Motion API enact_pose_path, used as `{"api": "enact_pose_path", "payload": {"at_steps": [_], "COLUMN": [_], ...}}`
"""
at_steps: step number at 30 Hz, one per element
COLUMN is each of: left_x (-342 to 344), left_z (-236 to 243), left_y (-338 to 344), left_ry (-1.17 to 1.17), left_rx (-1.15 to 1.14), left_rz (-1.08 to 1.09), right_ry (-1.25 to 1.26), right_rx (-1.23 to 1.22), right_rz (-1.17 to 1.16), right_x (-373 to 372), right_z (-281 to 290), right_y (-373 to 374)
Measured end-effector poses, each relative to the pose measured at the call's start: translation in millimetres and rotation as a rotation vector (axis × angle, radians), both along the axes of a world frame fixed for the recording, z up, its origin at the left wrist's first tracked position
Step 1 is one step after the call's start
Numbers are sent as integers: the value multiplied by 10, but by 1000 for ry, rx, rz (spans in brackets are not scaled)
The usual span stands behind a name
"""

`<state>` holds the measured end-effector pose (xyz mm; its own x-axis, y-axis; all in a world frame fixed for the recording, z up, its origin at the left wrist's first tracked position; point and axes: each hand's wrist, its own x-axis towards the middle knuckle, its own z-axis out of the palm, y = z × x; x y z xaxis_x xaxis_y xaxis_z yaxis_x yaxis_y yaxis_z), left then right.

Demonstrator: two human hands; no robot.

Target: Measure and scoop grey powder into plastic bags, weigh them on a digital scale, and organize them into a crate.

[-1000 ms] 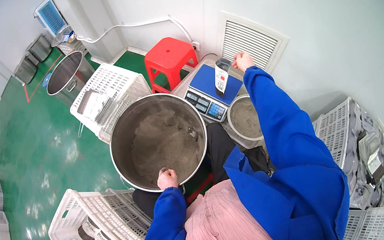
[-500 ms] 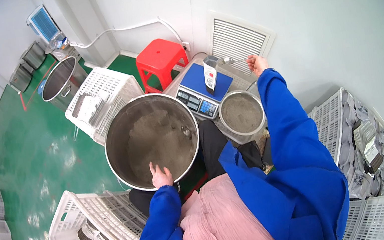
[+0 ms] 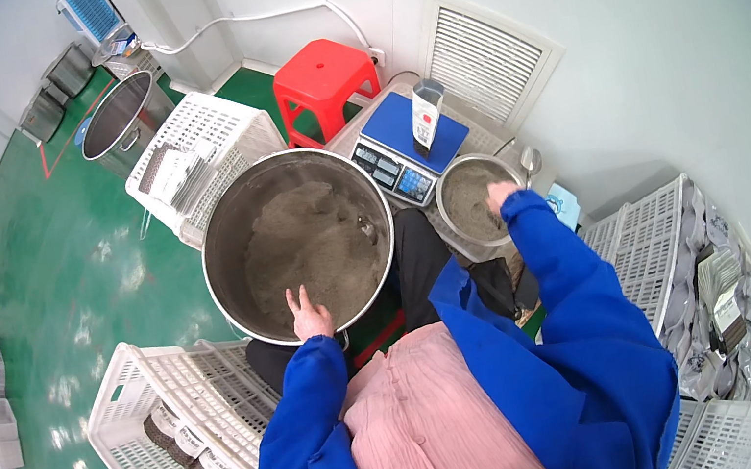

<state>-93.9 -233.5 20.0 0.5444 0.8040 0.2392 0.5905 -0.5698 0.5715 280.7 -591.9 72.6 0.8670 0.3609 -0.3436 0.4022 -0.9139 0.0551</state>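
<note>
My left hand (image 3: 312, 320) rests at the near rim of a big steel pot (image 3: 218, 291), its fingers apart and empty. Grey-brown powder (image 3: 308, 246) fills the pot's lower part, and a small shiny metal piece shows in it at the right. My right hand (image 3: 500, 196) reaches into a smaller steel bowl (image 3: 455, 233) of the same powder. Its fingers look closed, but what they hold is hidden. A metal spoon (image 3: 531, 159) shows beside the bowl's right rim. A white-labelled clear pouch (image 3: 426, 115) with dark contents stands upright on the blue-topped scale (image 3: 394, 122).
A red stool (image 3: 322, 74) stands behind the scale. White crates hold packed pouches, at lower left (image 3: 123, 386) and right (image 3: 630, 241). Another white crate (image 3: 228, 125) and a tall steel pot (image 3: 118, 119) stand at the far left. A vented wall lies beyond the scale.
My right hand has moved from near the pouch, where it held a spoon, back and down into the smaller bowl. My left hand stays at the pot's rim. The whole view has shifted slightly.
</note>
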Motion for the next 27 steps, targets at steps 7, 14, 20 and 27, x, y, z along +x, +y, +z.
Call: {"api": "enact_pose_path", "payload": {"at_steps": [7, 14, 20, 27], "left_x": [-112, -210, -14, 1008], "left_z": [-143, -592, -270, 1511], "left_y": [139, 292, 272, -576], "left_ry": [282, 371, -61, -418], "left_rx": [-145, -164, -252, -588], "left_rz": [-139, -202, -266, -743], "right_ry": [-268, -383, -187, 116], "right_rx": [566, 536, 600, 870], "right_rz": [-92, -38, 437, 638], "right_x": [434, 761, 116, -844], "right_z": [1066, 966, 2167, 2114], "right_y": [1194, 1593, 1258, 728]}}
